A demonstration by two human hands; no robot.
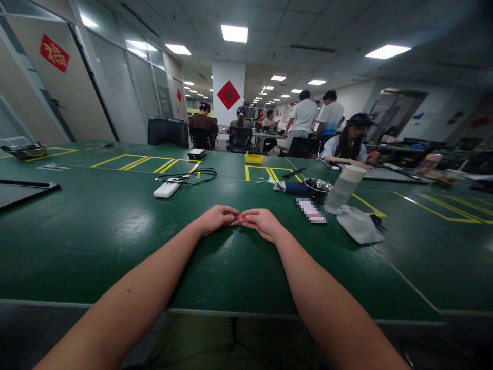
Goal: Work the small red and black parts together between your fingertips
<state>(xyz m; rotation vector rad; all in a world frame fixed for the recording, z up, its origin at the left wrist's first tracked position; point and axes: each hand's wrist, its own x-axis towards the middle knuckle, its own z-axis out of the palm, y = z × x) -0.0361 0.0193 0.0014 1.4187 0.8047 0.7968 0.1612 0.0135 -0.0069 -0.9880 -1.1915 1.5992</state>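
Both of my hands meet over the middle of the green table [127,241], fingertips almost touching. My left hand [220,218] is closed in a pinch on a tiny dark piece at its fingertips, too small to name. Between the thumb and fingers of my right hand [261,222] is a small orange-red piece [243,218], mostly covered by the fingers. Whether the two pieces are joined cannot be made out.
Left of my hands lies a white power bank [167,190] with black cables [196,176]. On the right are a phone [311,210], a steel bowl [318,187], a translucent cup [345,187] and a grey pouch [358,225]. Farther back stands a yellow box [253,158]; a person [348,141] sits beyond.
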